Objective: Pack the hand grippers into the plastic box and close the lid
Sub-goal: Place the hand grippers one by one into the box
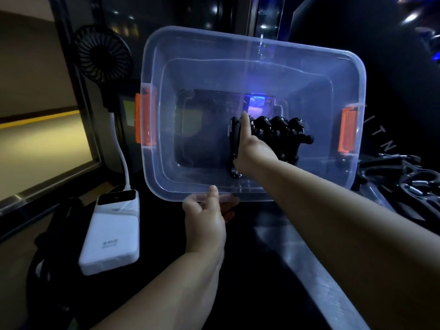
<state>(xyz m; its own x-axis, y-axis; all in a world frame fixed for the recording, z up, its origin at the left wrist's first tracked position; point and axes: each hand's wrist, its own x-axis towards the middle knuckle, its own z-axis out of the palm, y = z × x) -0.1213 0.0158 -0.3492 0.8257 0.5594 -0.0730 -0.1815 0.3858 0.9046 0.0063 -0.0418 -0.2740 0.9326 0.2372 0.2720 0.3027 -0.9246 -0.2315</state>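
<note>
Dim room, black tabletop [257,277]. Clear plastic box [238,41] centre; left hand [204,222] pinches its 6 o'clock rim, right hand [254,151] grips one hand gripper [233,139] inside, beside packed grippers [281,129] toward 3 o'clock.

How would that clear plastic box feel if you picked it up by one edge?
Probably light and a bit flexible: the plastic box has thin see-through walls, and the left hand pinches just its near rim. The black hand grippers sit toward the right side, so it may tip that way. Smooth plastic could be slippery.
</note>
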